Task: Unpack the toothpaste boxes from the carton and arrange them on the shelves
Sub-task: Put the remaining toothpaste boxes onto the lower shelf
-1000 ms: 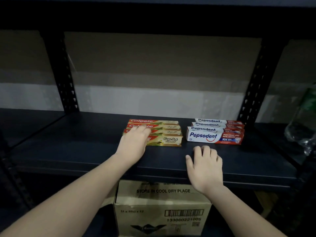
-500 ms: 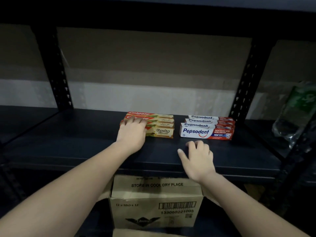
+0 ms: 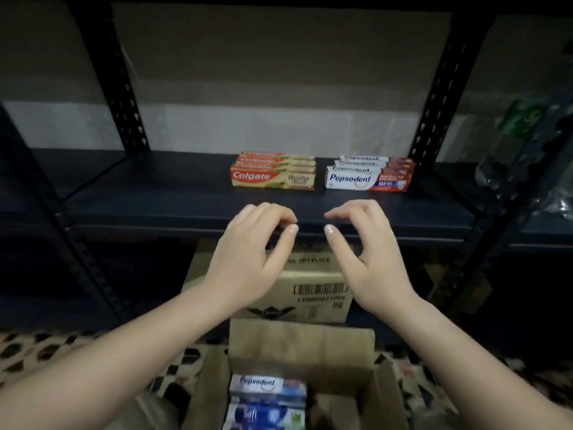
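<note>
- Shelf stock: Colgate stack (image 3: 273, 172) and Pepsodent stack (image 3: 369, 174) sit side by side, a small gap between them, toward the back of the shelf (image 3: 173, 203), right of its middle. Both look squared up.
- Remaining stock: more toothpaste boxes (image 3: 267, 398) are in the open carton (image 3: 366, 395) on the floor below you, top one labelled Pepsodent. Count unclear, the view is blurred there.
- Your left hand (image 3: 248, 259) and right hand (image 3: 369, 256) hover in front of the shelf's front edge, fingers loosely curled, holding nothing. Neither touches the shelf or the stacks.
- A sealed carton (image 3: 313, 293) sits on the lower level, behind the open one.
- Likely next step: reach down into the open carton for more boxes.
- Risks:
  - Carton flaps stand up around the opening; a grab could snag one and drag the carton.
  - Adding boxes to either stack could push the loose boxes out of line.
  - Dim light, similar packs: brands could easily get mixed.
</note>
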